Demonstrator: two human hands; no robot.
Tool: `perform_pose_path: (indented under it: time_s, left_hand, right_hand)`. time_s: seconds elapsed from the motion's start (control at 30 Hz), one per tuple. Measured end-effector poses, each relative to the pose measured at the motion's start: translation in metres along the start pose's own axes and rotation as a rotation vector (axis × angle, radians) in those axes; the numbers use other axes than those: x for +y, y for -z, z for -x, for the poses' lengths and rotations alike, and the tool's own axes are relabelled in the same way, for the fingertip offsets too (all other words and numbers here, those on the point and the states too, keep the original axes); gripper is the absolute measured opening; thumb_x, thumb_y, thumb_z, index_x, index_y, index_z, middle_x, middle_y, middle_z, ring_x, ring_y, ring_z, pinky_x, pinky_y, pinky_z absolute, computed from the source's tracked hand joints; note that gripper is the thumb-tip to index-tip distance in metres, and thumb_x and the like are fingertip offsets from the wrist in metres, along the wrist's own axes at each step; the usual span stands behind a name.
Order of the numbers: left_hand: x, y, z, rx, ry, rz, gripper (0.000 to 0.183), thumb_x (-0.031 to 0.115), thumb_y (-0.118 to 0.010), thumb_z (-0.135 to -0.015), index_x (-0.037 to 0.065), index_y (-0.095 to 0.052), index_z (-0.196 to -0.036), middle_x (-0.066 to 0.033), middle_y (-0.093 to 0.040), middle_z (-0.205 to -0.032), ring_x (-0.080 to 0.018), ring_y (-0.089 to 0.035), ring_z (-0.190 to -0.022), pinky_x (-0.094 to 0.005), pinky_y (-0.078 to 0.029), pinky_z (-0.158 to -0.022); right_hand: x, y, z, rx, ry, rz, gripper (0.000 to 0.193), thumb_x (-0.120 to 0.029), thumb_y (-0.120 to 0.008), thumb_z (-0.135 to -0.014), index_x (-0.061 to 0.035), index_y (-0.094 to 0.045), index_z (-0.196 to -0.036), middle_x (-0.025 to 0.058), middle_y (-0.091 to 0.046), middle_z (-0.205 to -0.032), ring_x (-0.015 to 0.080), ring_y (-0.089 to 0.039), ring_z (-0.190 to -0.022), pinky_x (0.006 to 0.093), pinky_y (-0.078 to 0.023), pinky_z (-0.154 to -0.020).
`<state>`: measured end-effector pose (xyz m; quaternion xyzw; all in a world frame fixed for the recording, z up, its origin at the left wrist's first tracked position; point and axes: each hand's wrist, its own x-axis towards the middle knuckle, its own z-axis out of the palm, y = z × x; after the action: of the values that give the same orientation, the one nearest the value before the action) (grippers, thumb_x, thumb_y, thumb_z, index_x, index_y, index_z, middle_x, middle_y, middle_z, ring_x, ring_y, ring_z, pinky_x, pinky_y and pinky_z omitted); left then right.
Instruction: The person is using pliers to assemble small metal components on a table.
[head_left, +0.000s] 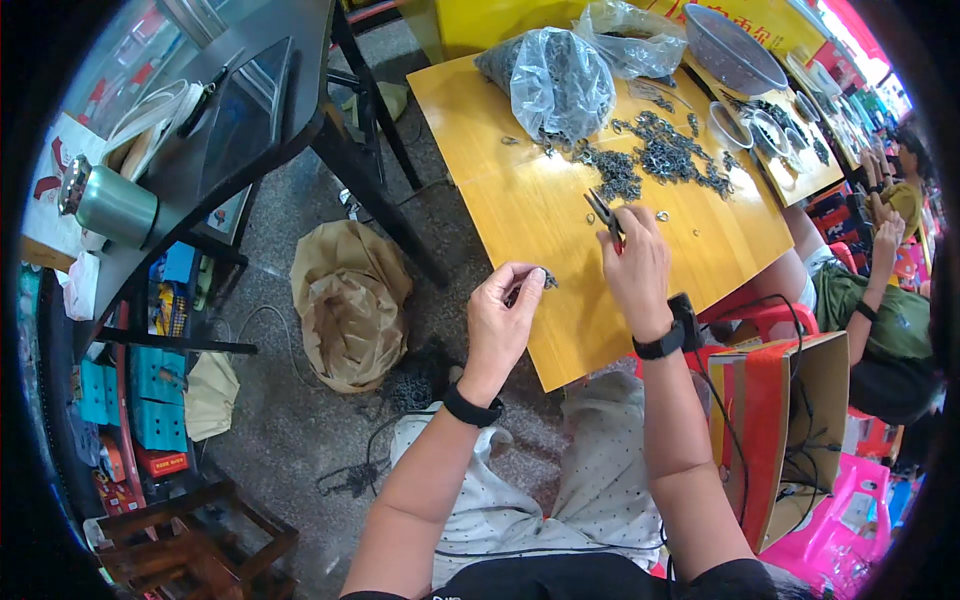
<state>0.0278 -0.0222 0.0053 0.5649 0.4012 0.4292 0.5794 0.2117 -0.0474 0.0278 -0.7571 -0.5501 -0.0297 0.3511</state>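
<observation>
Over the near left edge of the yellow wooden table (480, 150), my left hand (500, 315) is closed in a pinch. Small dark metal pieces (550, 280) stick out at its fingertips; their exact kind is too small to tell. My right hand (637, 265) is wrapped round a pair of pliers (603, 210), whose dark jaws point toward the far left. Beyond the pliers lies a loose heap of dark metal clasps and rings (665, 150). A few single pieces lie apart from it, among them a small ring (662, 216).
Clear plastic bags (562, 85) of dark parts and a grey basin (735, 50) stand at the table's far side. A brown sack (350, 300) rests on the floor at left, near a black table (300, 130). At right are a cardboard box (780, 430) with cables and a person in green (880, 310).
</observation>
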Motion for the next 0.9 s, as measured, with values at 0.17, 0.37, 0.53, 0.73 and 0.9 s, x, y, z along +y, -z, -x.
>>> perform_pose_path:
  time_s: [0.17, 0.37, 0.53, 0.73, 0.9]
  left_hand:
    - [0.001, 0.000, 0.001, -0.050, 0.023, 0.045, 0.019, 0.014, -0.065, -0.096, -0.004, -0.068, -0.099, -0.0079, -0.072, -0.088, -0.0104, -0.066, -0.082, -0.0255, -0.052, -0.076]
    - [-0.002, 0.001, 0.001, -0.093, 0.025, 0.010, 0.019, 0.014, -0.066, -0.096, -0.004, -0.069, -0.099, -0.0070, -0.072, -0.088, -0.0104, -0.066, -0.083, -0.0255, -0.052, -0.077]
    - [-0.006, 0.005, -0.001, -0.042, 0.061, 0.047, 0.019, 0.014, -0.065, -0.096, -0.005, -0.069, -0.099, -0.0066, -0.071, -0.088, -0.0102, -0.066, -0.082, -0.0256, -0.052, -0.077]
    - [0.001, 0.010, -0.003, 0.005, 0.136, 0.290, 0.018, 0.013, -0.063, -0.098, -0.004, -0.066, -0.103, -0.0042, -0.070, -0.092, -0.0080, -0.065, -0.084, -0.0232, -0.051, -0.077]
    - [0.008, 0.006, -0.003, 0.001, 0.164, 0.371, 0.017, 0.016, -0.064, -0.098, 0.001, -0.067, -0.103, 0.0007, -0.067, -0.089, -0.0023, -0.054, -0.075, -0.0192, -0.041, -0.066]
  right_hand:
    - [0.022, -0.017, -0.016, -0.041, 0.089, 0.035, 0.017, -0.003, -0.066, -0.081, 0.0003, -0.062, -0.097, 0.0133, -0.063, -0.098, 0.0365, -0.061, -0.092, 0.0444, -0.048, -0.079]
    - [0.034, -0.032, -0.025, -0.016, 0.219, 0.104, 0.016, -0.001, -0.065, -0.080, 0.0000, -0.059, -0.095, 0.0153, -0.060, -0.091, 0.0378, -0.058, -0.091, 0.0441, -0.046, -0.073]
    - [0.003, -0.004, -0.011, -0.220, -0.070, -0.266, 0.024, -0.005, -0.065, -0.083, -0.0027, -0.065, -0.107, 0.0067, -0.063, -0.084, 0.0189, -0.060, -0.078, 0.0317, -0.046, -0.070]
    - [-0.040, 0.034, 0.015, -0.818, -0.555, -0.990, 0.042, -0.015, -0.070, -0.084, 0.0000, -0.065, -0.122, -0.0019, -0.062, -0.084, 0.0060, -0.056, -0.072, 0.0232, -0.044, -0.066]
    - [-0.032, 0.012, 0.023, -0.765, -0.627, -1.009, 0.034, -0.008, -0.071, -0.083, 0.0020, -0.066, -0.115, 0.0005, -0.063, -0.083, 0.0085, -0.057, -0.072, 0.0243, -0.046, -0.067]
